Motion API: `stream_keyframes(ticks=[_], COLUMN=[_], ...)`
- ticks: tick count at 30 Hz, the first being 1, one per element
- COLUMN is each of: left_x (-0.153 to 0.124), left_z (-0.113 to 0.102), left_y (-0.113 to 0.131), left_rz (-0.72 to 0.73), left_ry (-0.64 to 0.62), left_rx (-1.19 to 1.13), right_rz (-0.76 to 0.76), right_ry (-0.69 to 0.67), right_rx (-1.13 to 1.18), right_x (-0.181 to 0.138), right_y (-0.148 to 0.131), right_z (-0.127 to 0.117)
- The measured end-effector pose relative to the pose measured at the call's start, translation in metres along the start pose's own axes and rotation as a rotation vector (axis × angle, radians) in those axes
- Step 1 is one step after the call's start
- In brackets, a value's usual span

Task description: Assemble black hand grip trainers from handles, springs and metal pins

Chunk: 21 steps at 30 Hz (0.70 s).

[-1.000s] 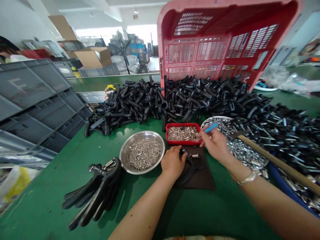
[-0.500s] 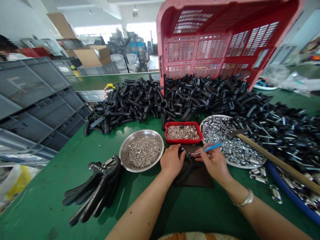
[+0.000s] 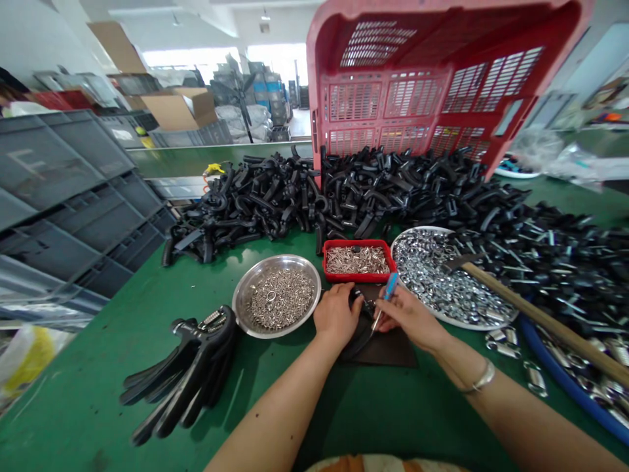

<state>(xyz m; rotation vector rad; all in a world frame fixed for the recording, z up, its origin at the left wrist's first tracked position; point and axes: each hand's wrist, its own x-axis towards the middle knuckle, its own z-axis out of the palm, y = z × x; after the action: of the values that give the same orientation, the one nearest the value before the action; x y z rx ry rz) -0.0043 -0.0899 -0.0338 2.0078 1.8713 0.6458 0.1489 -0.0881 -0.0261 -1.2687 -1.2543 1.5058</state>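
My left hand (image 3: 337, 314) is closed around the head end of a black curved handle (image 3: 361, 342), pressing it down on a dark brown pad (image 3: 393, 354). Between the fingers of my right hand (image 3: 407, 316) is a small screwdriver (image 3: 392, 287) with a blue handle and a thin metal shaft. It is tilted, its shaft pointing down toward the black handle; whether the tip touches cannot be made out. My left fingers partly hide the handle's upper part. Just beyond both hands is a red tray (image 3: 360, 278) of small metal pins.
Left of my hands stand a steel bowl (image 3: 236, 308) of tiny metal parts and a stack of black handles (image 3: 191, 373) with springs. At right, a hammer (image 3: 531, 305) lies across a white plate (image 3: 479, 326) of metal pieces. Black parts (image 3: 295, 196) pile before a red crate (image 3: 356, 98).
My right hand has turned the screwdriver from nearly level to steeply upright, its shaft now pointing down toward me. My left hand stays in place on the black handle.
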Motion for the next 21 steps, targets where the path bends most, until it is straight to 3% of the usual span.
stream_keyframes(ticks=[2, 7, 10, 15, 21], left_x=[0.000, 0.000, -0.001, 0.000, -0.001], left_z=[0.001, 0.002, 0.001, 0.001, 0.001], left_y=[-0.001, -0.002, -0.002, -0.001, -0.002], left_rz=[0.006, 0.009, 0.000, 0.007, 0.015], left_ry=[0.009, 0.017, 0.010, 0.023, 0.038], left_rx=[-0.005, -0.008, -0.009, -0.008, 0.019], right_rz=[0.017, -0.188, -0.269, -0.403, -0.733], right_ry=[-0.033, 0.273, 0.285, 0.288, 0.259], right_rx=[0.014, 0.072, -0.015, -0.313, -0.805], right_x=[-0.004, -0.008, -0.008, -0.012, -0.015], right_y=[0.001, 0.012, 0.015, 0.012, 0.010], right_z=[0.001, -0.002, -0.005, -0.004, 0.006])
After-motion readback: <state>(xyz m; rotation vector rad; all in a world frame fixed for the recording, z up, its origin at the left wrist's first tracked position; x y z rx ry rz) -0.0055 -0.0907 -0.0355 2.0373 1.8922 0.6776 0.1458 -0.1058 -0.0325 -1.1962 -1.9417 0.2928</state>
